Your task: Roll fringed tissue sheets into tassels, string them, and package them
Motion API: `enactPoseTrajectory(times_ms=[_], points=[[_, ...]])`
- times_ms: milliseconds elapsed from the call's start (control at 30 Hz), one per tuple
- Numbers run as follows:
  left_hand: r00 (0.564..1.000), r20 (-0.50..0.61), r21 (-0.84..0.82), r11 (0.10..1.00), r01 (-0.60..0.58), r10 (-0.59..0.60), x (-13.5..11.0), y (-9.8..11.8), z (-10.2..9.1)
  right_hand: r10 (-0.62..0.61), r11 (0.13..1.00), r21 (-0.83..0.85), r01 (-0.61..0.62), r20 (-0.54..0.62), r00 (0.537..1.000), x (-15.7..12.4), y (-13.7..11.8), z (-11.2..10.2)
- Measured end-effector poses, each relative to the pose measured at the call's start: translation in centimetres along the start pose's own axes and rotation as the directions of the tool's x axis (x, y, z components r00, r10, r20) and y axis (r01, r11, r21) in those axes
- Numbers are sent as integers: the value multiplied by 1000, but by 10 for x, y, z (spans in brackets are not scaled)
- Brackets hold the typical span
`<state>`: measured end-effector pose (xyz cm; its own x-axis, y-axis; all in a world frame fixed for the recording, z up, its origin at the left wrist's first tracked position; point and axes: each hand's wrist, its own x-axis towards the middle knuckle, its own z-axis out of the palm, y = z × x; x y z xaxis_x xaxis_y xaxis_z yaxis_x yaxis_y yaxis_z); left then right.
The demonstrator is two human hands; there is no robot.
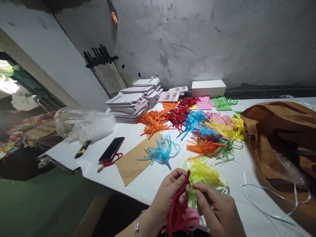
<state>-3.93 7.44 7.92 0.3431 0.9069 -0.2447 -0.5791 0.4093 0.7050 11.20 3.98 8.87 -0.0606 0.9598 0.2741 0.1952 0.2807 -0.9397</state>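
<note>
My left hand (174, 186) is closed, pinching the folded top of a red fringed tassel (177, 210) that hangs below it. My right hand (214, 204) is closed too, thumb and forefinger on a thin needle (191, 180) whose other end meets the red fold. Under and behind the hands lie a yellow fringed tassel (203, 172) and a pink fringe (191, 217). Farther forward, a light blue tassel (163, 151) rests partly on a brown paper sheet (133, 164). White ribbon (247, 184) runs from the tassels across the table on the right.
Orange (155, 121), dark red and other coloured tassels heap across the table's middle. Behind stand stacked white packets (130, 105) and a white box (208, 88). A phone (112, 149), yellow-black cutter (82, 149) and plastic bag (85, 123) lie left. A brown bag (278, 115) fills the right.
</note>
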Motion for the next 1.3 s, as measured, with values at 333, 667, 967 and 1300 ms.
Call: enactPoseTrajectory(times_ms=[333, 667, 967, 1300], points=[[987, -43, 513, 851, -113, 158, -9, 5, -5, 296, 944, 71, -322, 246, 923, 6, 6, -11], [927, 141, 818, 486, -307, 347, -16, 13, -9, 365, 733, 415, -538, 428, 827, 9, 16, -1], [991, 41, 566, 814, -130, 130, -13, 19, -14, 400, 789, 347, -507, 337, 853, 8, 13, 2], [988, 101, 627, 763, -154, 117, -13, 15, -14, 404, 739, 386, -552, 403, 821, 10, 14, 3]])
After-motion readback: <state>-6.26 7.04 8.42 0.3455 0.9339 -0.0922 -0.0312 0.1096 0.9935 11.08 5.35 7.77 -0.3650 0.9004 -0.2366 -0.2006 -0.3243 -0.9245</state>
